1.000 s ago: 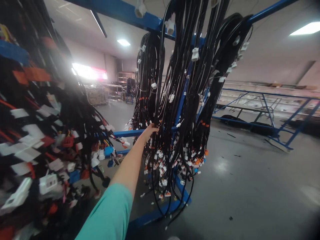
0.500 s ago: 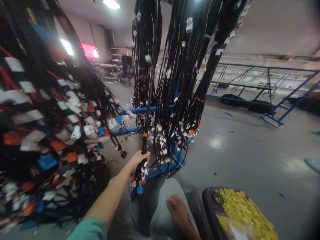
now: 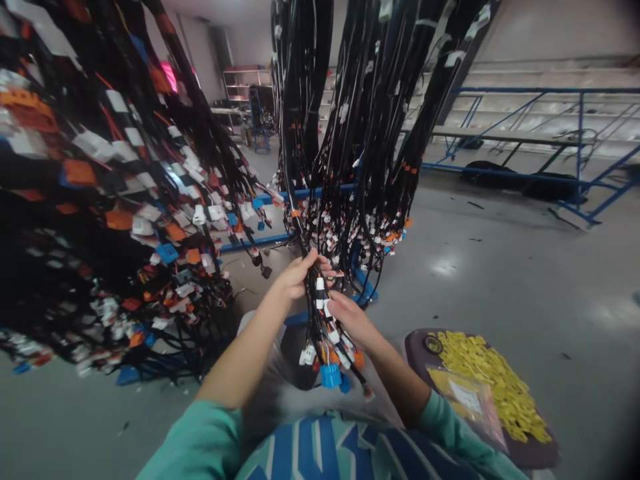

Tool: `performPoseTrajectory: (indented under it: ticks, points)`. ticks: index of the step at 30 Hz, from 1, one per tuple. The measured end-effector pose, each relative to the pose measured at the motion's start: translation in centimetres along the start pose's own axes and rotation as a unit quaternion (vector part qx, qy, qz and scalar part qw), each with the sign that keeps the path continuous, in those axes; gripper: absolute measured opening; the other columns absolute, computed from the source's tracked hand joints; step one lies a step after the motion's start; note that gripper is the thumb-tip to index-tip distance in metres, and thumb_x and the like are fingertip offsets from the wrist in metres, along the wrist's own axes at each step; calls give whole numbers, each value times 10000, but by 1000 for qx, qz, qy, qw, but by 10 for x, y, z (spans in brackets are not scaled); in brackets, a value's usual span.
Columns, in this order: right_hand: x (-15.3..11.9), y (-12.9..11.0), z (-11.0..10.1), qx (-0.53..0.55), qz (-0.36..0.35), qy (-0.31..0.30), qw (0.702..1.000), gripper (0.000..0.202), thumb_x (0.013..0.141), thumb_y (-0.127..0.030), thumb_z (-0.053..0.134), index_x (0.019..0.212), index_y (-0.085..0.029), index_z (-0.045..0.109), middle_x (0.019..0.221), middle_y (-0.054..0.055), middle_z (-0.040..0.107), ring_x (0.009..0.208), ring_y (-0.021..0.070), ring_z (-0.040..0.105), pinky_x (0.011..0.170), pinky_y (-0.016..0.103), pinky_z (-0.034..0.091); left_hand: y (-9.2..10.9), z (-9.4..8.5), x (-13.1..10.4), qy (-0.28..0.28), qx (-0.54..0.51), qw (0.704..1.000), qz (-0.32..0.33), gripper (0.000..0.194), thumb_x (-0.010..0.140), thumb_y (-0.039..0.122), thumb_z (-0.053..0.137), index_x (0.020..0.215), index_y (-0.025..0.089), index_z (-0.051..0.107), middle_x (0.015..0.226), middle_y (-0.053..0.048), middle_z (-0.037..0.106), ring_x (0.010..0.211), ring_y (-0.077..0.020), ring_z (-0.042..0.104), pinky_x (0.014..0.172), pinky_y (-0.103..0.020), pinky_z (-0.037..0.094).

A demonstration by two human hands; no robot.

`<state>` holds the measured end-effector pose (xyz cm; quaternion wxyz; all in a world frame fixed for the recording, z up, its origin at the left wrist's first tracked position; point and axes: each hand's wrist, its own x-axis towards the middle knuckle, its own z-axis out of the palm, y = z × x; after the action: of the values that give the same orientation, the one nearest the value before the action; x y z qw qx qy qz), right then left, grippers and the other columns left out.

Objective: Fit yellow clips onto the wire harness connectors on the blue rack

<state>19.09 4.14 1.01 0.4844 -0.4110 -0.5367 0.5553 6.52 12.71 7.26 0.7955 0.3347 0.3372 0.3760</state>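
A black wire harness (image 3: 311,327) hangs in front of me, its lower end fanned out into white, orange and blue connectors. My left hand (image 3: 299,273) is wrapped round the bundle just above where the wires spread. Lower and to the right, my right hand (image 3: 350,319) has its thumb and fingers closed on a branch of wires with white connectors. A large blue connector (image 3: 330,375) dangles under both hands. The exact grip of the right fingertips is partly hidden by the wires.
Thick hanging harness bundles (image 3: 135,193) crowd the left, and more bundles (image 3: 370,133) hang ahead over a blue frame (image 3: 273,241). At right, a dark stool-like surface (image 3: 417,343) carries yellow clips (image 3: 475,357) and a plastic bag (image 3: 467,400). A blue rack (image 3: 580,147) stands farther back.
My right hand has come up from my lap and closed on the harness's wires. My left hand has kept its hold, and the harness end is nearer to me. The view has shifted.
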Motion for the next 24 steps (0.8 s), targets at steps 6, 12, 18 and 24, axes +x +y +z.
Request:
performPoseTrajectory:
  ticks: [6, 12, 18, 24]
  points:
    - [-15, -28, 2, 202, 85, -52, 974, 587, 717, -676, 510, 1016, -179, 600, 835, 53, 640, 738, 177, 584, 660, 312, 475, 5, 5, -9, 6, -4, 1000, 11, 363, 910, 399, 385, 753, 119, 553, 658, -45, 607, 712, -180, 651, 718, -361, 536]
    - [-33, -38, 1, 277, 105, -39, 954, 475, 653, -446, 713, 1043, -203, 596, 827, 22, 633, 695, 136, 588, 622, 273, 494, -10, 6, -24, 130, 113, 965, 198, 164, 848, 304, 509, 884, 146, 534, 903, -73, 618, 918, -191, 599, 851, -328, 477]
    - [-41, -43, 3, 286, 121, -37, 950, 390, 666, -394, 713, 982, -181, 630, 777, 17, 634, 661, 121, 577, 598, 258, 500, -44, 11, -87, 225, 329, 838, 372, 154, 780, 320, 570, 873, 196, 575, 854, -26, 594, 808, -149, 562, 763, -234, 448]
    - [-39, -41, 9, 282, 101, -6, 954, 367, 659, -393, 716, 939, -181, 607, 749, -3, 596, 628, 101, 549, 517, 209, 467, -56, 6, -93, 114, 171, 963, 177, 325, 722, 473, 616, 857, 179, 586, 826, -26, 625, 761, -161, 590, 657, -244, 479]
